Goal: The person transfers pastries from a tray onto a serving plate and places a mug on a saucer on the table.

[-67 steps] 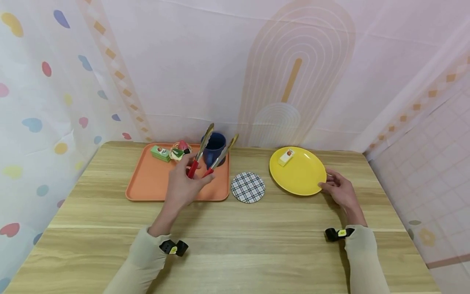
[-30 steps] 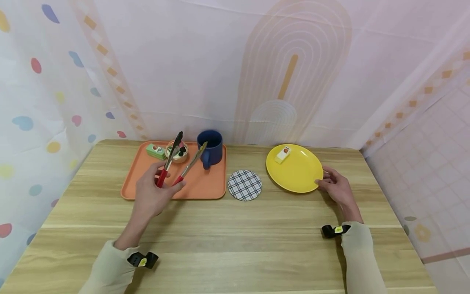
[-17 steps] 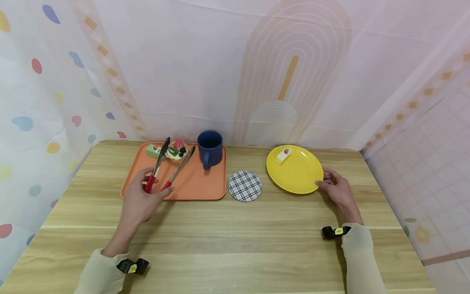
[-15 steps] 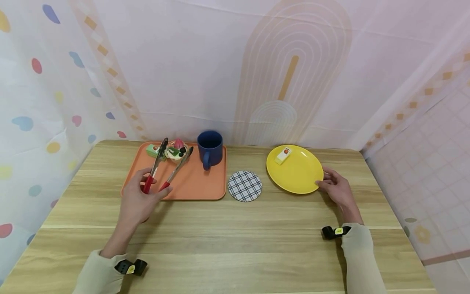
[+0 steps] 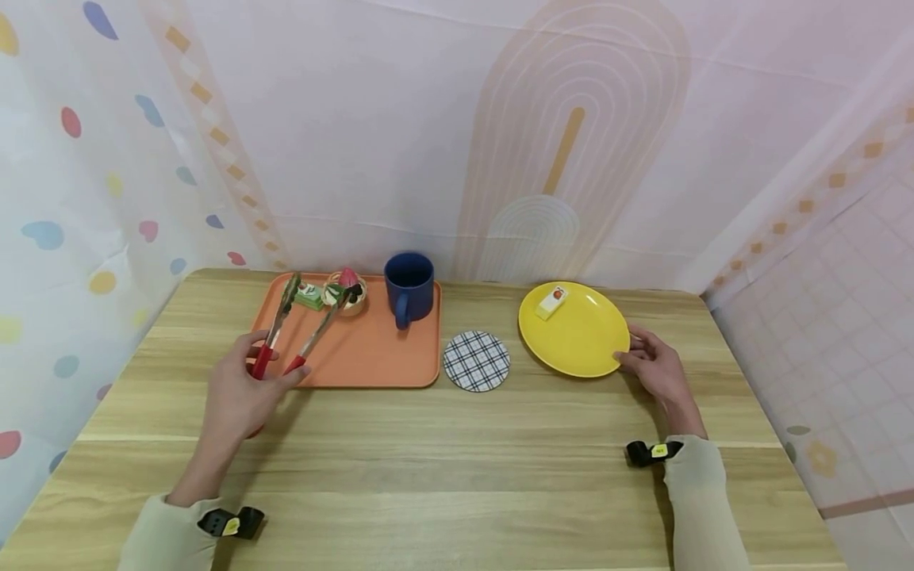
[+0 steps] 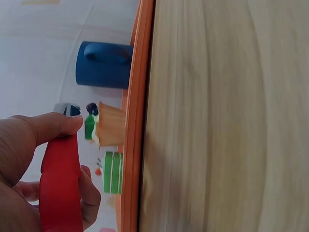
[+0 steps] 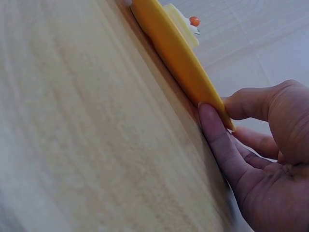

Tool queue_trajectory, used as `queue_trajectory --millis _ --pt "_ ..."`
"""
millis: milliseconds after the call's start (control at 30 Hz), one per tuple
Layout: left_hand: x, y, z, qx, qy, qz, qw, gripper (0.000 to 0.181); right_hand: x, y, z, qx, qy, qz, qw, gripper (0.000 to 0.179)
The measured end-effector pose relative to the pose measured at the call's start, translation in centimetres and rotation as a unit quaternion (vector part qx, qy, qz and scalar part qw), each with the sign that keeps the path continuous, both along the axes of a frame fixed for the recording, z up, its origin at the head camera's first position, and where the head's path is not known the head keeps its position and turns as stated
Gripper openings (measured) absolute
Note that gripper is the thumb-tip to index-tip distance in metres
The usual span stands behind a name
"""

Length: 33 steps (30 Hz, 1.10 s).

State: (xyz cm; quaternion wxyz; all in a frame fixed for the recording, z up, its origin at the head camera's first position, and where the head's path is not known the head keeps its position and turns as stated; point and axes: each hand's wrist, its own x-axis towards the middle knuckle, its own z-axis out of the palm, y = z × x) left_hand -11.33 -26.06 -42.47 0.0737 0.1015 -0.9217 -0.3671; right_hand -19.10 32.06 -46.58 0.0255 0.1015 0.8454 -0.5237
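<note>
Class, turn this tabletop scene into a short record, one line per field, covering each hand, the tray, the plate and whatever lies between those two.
Left hand: grips red-handled tongs, their arms spread apart
Right hand: pinches the rim of the yellow plate
Orange tray: holds green cake slice, fruit tart, blue mug
Yellow plate: holds pale yellow cake slice
Between tray and plate: round checked coaster
Table: wood-grained

One arm of my tongs covers part of the tart in the head view. My left wrist view crops the tongs and tray, my right wrist view the plate, whose rim my right fingers partly hide.
</note>
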Motion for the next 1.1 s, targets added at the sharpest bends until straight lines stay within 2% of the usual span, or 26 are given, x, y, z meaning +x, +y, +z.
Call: queue_trajectory --millis 167,533,1100 --pt "-0.1 -1.1 -0.3 -0.002 -0.017 0.001 0.9999 0.088 0.0 0.0 -0.1 0.000 0.003 0.000 1.0000 0.065" --pt "-0.5 -3.3 -0.8 -0.010 -0.027 0.004 0.9996 0.089 0.1 0.2 -0.2 -0.014 0.002 0.002 0.9999 0.066" --pt "-0.8 -5.3 -0.8 -0.036 -0.061 -0.003 0.9975 0.092 0.1 0.0 0.0 -0.015 -0.003 0.002 0.9999 0.066"
